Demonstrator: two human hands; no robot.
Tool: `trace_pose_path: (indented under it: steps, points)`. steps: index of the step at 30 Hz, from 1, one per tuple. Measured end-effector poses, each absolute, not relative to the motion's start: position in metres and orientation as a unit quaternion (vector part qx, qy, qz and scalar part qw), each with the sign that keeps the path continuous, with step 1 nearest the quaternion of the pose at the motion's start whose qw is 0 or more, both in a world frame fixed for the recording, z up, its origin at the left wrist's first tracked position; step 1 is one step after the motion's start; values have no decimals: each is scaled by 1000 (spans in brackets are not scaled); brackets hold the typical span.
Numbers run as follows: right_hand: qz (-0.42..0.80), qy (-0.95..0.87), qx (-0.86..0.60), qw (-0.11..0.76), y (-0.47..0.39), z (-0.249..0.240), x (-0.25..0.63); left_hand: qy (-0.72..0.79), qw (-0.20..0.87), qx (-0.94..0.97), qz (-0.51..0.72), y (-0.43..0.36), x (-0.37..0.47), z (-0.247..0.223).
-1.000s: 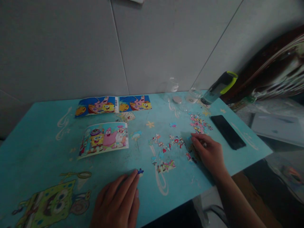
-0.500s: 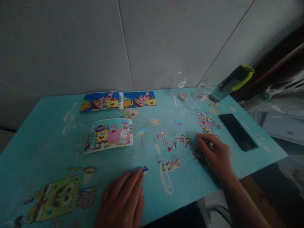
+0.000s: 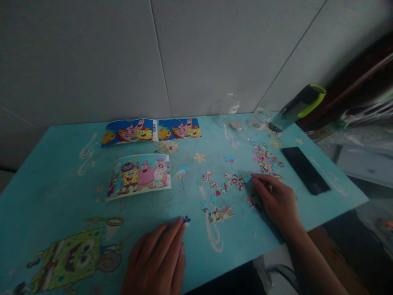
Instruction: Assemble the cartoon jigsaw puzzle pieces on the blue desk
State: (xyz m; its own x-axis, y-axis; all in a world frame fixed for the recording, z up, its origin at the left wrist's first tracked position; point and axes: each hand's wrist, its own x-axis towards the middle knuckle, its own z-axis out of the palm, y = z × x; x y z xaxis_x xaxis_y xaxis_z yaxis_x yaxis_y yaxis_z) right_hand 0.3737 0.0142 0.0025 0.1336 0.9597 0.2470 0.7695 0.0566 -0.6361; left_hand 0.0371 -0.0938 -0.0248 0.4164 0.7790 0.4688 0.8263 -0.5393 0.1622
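My left hand [image 3: 158, 256] rests on the turquoise table, its fingers extended close together, with the fingertips touching a dark blue puzzle piece [image 3: 186, 220]. My right hand [image 3: 276, 200] is curled over the right side of the loose pieces, thumb and index finger at a light blue piece [image 3: 247, 179]. Left of it lie scattered red and white pieces [image 3: 225, 186]. Nearer the front is a small joined section [image 3: 221, 214] with pink and green. A pile of pink and yellow pieces [image 3: 266, 159] lies beyond my right hand.
A picture card [image 3: 139, 177] and two blue cards [image 3: 130, 132] [image 3: 180, 128] lie at the left and back. A dark phone-like slab [image 3: 306, 170] is at the right. Clear containers [image 3: 232, 103], a round lid [image 3: 236, 125] and a bottle [image 3: 296, 107] stand near the wall.
The view has shifted very slightly. Both hands stay in nearly the same places and poses.
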Motion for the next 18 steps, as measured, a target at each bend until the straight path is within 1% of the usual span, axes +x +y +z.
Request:
trace_pose_path:
  steps: [9,18]
  points:
    - [156,-658,-655,337,16,2,374,-486,39,-840,-239,-95,38,-23]
    - [141,-659,-655,342,15,0,376,-492,39,-836,-238,-94,40,-22]
